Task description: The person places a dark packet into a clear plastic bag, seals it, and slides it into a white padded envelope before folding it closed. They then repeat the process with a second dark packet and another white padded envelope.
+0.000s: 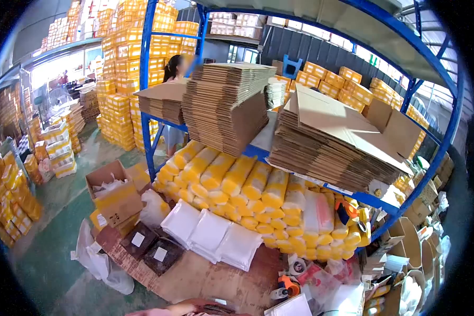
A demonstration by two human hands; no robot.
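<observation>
At the bottom edge, my left hand shows only as a cut-off strip of skin low over the near side of the brown worktable; its fingers cannot be made out. My right hand is out of view. Beyond the left hand lie three stacks of clear-wrapped white packs. Two black packs with white labels sit to their left. Toward the right of the table are an orange tape dispenser and a white flat pack near the front edge.
A blue rack stands ahead, bearing stacked flat cardboard boxes. Yellow-and-white rolls are piled beneath. An open carton stands left; cluttered cartons fill the right. Behind the rack is a person near tall box stacks.
</observation>
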